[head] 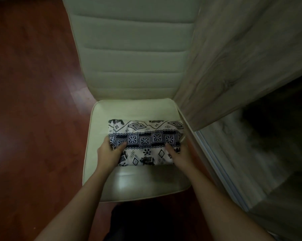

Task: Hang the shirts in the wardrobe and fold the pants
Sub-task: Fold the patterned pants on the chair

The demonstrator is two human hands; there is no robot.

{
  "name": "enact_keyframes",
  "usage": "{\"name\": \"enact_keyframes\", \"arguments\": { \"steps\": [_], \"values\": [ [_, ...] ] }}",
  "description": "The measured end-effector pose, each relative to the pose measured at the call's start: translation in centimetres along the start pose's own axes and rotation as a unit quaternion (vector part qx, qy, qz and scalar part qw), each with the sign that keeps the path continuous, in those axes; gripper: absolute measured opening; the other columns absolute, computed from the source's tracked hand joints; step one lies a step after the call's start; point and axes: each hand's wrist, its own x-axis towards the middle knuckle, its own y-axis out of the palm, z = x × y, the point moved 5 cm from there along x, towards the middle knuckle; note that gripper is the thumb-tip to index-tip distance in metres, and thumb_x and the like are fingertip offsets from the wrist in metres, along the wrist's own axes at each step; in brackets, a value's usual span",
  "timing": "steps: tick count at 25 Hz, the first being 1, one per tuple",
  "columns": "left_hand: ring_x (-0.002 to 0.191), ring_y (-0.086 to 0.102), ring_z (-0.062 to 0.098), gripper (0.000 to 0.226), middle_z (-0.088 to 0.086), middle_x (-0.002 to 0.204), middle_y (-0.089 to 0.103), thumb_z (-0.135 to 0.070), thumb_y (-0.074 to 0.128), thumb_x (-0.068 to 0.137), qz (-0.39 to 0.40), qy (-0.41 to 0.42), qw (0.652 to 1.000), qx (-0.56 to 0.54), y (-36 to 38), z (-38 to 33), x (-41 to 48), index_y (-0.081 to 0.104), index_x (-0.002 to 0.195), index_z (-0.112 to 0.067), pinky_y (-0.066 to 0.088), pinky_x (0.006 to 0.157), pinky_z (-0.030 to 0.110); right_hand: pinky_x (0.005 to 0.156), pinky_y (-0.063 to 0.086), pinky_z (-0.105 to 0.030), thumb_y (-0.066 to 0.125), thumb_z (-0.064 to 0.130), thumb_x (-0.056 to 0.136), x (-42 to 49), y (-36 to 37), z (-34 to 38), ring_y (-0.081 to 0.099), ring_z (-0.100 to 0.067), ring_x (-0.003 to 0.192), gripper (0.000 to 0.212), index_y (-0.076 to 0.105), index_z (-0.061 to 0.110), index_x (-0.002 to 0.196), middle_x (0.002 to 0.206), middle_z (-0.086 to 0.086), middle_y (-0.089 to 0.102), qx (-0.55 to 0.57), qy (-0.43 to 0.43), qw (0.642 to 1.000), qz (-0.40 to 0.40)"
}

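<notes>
Folded patterned pants [145, 138] flat on cream chair seat [134, 181]. Left hand [110, 152] pinches left end, thumb on top, fingers tucked beneath. Right hand [179, 153] pinches right end likewise. Pants span between thumbs.

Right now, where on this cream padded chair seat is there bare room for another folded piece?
Widest: the front strip of the cream padded seat, between the folded black-and-white patterned pants and the near edge. Narrower bands: below the backrest, along the left rim. Crowded on the right: the pants reach the rim beside the grey wood-grain door.
</notes>
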Motion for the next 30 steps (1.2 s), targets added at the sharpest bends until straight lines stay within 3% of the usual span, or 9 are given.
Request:
{"name": "enact_keyframes", "arguments": {
  "steps": [3,6,11,14,18,21,23,26,30],
  "values": [
    [0.09,0.061,0.023,0.028,0.004,0.099,0.067,-0.028,0.072,0.079,-0.033,0.135,0.99,0.01,-1.4,-8.6,-1.9,0.056,0.101,-0.019,0.051,0.079,0.04,0.083,0.046,-0.014,0.057,0.026,0.093,-3.6,-4.6,6.5,0.056,-0.025,0.118,0.033,0.055,0.011,0.123,0.122,-0.008,0.062,0.012,-0.097,0.992,-0.084],
    [0.092,0.06,0.026,0.028,0.006,0.099,0.066,-0.028,0.072,0.079,-0.033,0.237,0.971,-0.019,-3.6,-19.9,-4.5,0.057,0.101,-0.018,0.05,0.079,0.043,0.084,0.053,-0.034,0.062,0.036,0.087,-7.8,-11.2,14.4,0.065,-0.016,0.095,0.015,0.061,0.026,0.098,0.1,0.002,0.07,0.006,-0.196,0.964,-0.177],
    [0.088,0.062,0.024,0.031,0.005,0.095,0.067,-0.031,0.075,0.074,-0.031,0.401,0.91,-0.1,-8.5,-41.1,-12.0,0.06,0.097,-0.019,0.048,0.075,0.036,0.084,0.049,-0.029,0.062,0.033,0.088,-18.4,-23.2,30.5,0.063,-0.019,0.097,0.025,0.062,0.015,0.106,0.102,-0.004,0.068,-0.025,-0.324,0.892,-0.314],
    [0.086,0.062,0.02,0.033,0.004,0.095,0.069,-0.026,0.078,0.074,-0.032,0.493,0.86,-0.131,-11.7,-53.7,-19.2,0.063,0.1,-0.013,0.041,0.071,0.027,0.086,0.046,-0.027,0.062,0.034,0.088,-27.7,-30.9,38.9,0.061,-0.017,0.099,0.028,0.062,0.015,0.109,0.106,-0.002,0.065,-0.036,-0.398,0.826,-0.398],
    [0.086,0.064,0.017,0.036,0.0,0.094,0.07,-0.032,0.078,0.071,0.015,0.585,0.788,-0.191,-13.4,-66.6,-29.0,0.063,0.1,-0.017,0.048,0.075,0.029,0.089,0.047,-0.022,0.06,0.047,0.082,-39.9,-40.0,45.7,0.061,-0.009,0.097,0.04,0.064,0.016,0.107,0.103,0.002,0.068,-0.04,-0.48,0.725,-0.493],
    [0.083,0.063,0.013,0.037,-0.002,0.092,0.069,-0.029,0.08,0.071,0.052,0.637,0.732,-0.234,-13.4,-74.3,-36.9,0.063,0.101,-0.016,0.046,0.069,0.017,0.08,0.038,-0.002,0.06,0.041,0.081,-49.1,-46.0,48.3,0.058,-0.005,0.091,0.033,0.067,0.015,0.1,0.091,0.01,0.063,-0.058,-0.51,0.639,-0.574],
    [0.08,0.062,0.009,0.041,-0.003,0.091,0.068,-0.03,0.081,0.067,0.077,0.668,0.693,-0.26,-12.9,-78.4,-42.2,0.063,0.102,-0.015,0.042,0.064,0.007,0.076,0.039,-0.003,0.06,0.039,0.081,-54.6,-49.5,48.8,0.062,-0.011,0.091,0.027,0.066,0.019,0.098,0.093,0.002,0.066,-0.061,-0.523,0.597,-0.605],
    [0.084,0.064,0.012,0.047,-0.003,0.091,0.07,-0.042,0.075,0.063,0.1,0.7,0.647,-0.286,-11.2,-82.9,-48.3,0.063,0.101,-0.019,0.048,0.075,0.025,0.076,0.039,-0.003,0.063,0.037,0.084,-61.3,-54.0,48.8,0.06,-0.012,0.091,0.023,0.064,0.02,0.1,0.096,-0.001,0.066,-0.098,-0.525,0.541,-0.65],
    [0.086,0.06,0.011,0.04,-0.006,0.092,0.065,-0.035,0.077,0.073,0.117,0.732,0.596,-0.309,-6.9,-88.1,-57.0,0.061,0.105,-0.017,0.041,0.074,0.022,0.077,0.041,-0.02,0.063,0.038,0.086,-69.0,-60.6,47.4,0.058,-0.016,0.093,0.031,0.064,0.01,0.102,0.099,-0.006,0.065,-0.148,-0.493,0.457,-0.726]
  ]
}}
